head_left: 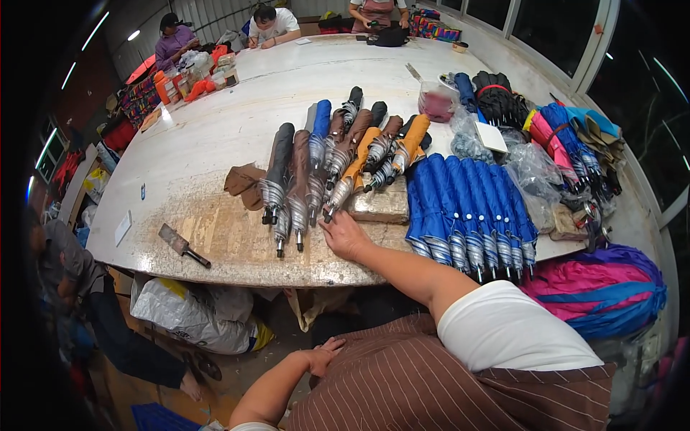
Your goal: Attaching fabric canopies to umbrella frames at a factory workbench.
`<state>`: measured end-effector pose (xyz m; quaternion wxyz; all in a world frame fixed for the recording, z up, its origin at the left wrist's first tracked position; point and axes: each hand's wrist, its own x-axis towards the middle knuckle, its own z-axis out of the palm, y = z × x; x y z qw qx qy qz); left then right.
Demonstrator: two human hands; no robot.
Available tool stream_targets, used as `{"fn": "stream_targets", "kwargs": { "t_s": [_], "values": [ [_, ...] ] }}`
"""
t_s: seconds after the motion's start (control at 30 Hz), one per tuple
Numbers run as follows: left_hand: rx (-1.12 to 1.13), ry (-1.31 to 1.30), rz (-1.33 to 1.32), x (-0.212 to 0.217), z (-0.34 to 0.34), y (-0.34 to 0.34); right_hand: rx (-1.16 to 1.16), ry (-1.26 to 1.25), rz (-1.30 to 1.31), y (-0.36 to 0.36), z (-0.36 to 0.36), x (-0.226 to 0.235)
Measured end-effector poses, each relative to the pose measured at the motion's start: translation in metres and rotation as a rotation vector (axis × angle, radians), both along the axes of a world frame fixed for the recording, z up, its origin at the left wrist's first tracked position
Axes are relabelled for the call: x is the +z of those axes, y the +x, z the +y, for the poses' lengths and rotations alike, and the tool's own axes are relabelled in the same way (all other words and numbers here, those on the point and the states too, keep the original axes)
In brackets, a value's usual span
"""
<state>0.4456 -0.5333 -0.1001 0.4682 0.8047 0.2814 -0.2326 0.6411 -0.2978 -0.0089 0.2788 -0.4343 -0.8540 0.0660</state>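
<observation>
Folded umbrellas in grey, brown, blue and orange lie in an overlapping group on the worn table in front of me, their silvery ends toward me. My right hand [346, 237] reaches to the near end of an orange folded umbrella [351, 177], its fingers closed about the tip. Beside it on the left lies a brown folded umbrella [300, 172], then a dark grey folded umbrella [279, 169]. My left hand [323, 358] rests at the waist of my striped brown apron [417, 381], fingers stretched out and holding nothing.
Blue folded umbrellas [467, 194] form a neat row at the right. A cleaver-like blade [181, 244] lies near the table's front edge. More bundled umbrellas [499, 100] and clear plastic bags [532, 169] crowd the right side. Several people sit or stand around the table.
</observation>
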Motion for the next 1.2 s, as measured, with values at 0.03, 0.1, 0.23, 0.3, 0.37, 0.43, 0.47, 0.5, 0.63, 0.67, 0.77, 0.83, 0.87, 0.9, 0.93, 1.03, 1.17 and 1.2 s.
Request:
{"fn": "stream_targets", "kwargs": {
  "t_s": [0.03, 0.1, 0.23, 0.3, 0.37, 0.43, 0.47, 0.5, 0.63, 0.67, 0.77, 0.83, 0.87, 0.9, 0.93, 1.03, 1.17, 1.2],
  "values": [
    [0.005, -0.004, -0.003, -0.003, -0.001, -0.002, 0.001, -0.043, -0.026, -0.001, 0.0, 0.001],
    [0.012, -0.011, -0.009, -0.004, -0.001, -0.002, 0.003, -0.047, -0.027, -0.001, 0.001, 0.001],
    [-0.016, -0.014, 0.019, 0.003, 0.003, 0.001, -0.005, -0.058, -0.037, 0.003, 0.002, -0.002],
    [-0.011, -0.014, 0.018, 0.001, 0.001, 0.0, -0.009, -0.069, -0.051, 0.001, 0.002, -0.001],
    [-0.002, -0.013, 0.012, -0.001, -0.001, 0.0, 0.0, -0.056, -0.032, 0.001, 0.001, 0.0],
    [-0.004, -0.011, 0.01, -0.001, 0.0, -0.001, 0.014, -0.029, 0.004, 0.002, 0.001, 0.0],
    [-0.005, -0.009, 0.007, 0.0, 0.0, -0.001, 0.014, -0.029, 0.004, 0.002, 0.001, -0.001],
    [-0.007, -0.007, 0.004, 0.0, 0.0, -0.001, 0.013, -0.025, 0.0, 0.002, 0.001, -0.001],
    [-0.024, -0.01, 0.028, 0.008, 0.001, 0.003, 0.008, 0.023, 0.015, 0.001, 0.002, -0.004],
    [-0.024, -0.01, 0.027, 0.011, 0.002, 0.005, 0.003, 0.061, 0.04, 0.001, 0.003, -0.005],
    [-0.008, -0.018, 0.041, 0.023, 0.004, 0.008, -0.001, 0.108, 0.073, 0.001, 0.004, -0.007],
    [0.005, -0.023, 0.041, 0.023, 0.004, 0.009, 0.0, 0.124, 0.094, 0.001, 0.004, -0.005],
    [0.013, -0.031, 0.041, 0.023, 0.003, 0.009, 0.005, 0.13, 0.095, 0.0, 0.004, -0.004],
    [0.021, -0.039, 0.042, 0.022, 0.003, 0.008, 0.006, 0.075, 0.07, 0.001, 0.003, -0.002],
    [0.031, -0.032, 0.042, 0.018, 0.0, 0.006, 0.011, 0.021, 0.044, -0.001, 0.002, -0.001],
    [0.026, 0.014, -0.017, -0.001, -0.004, -0.003, 0.019, -0.019, 0.024, -0.001, 0.0, -0.004],
    [0.004, 0.006, 0.014, -0.007, -0.002, -0.001, 0.014, 0.054, 0.056, 0.002, 0.001, -0.007],
    [0.011, 0.012, 0.02, -0.006, -0.002, -0.001, 0.013, 0.105, 0.076, 0.002, -0.001, -0.008]
  ]
}}
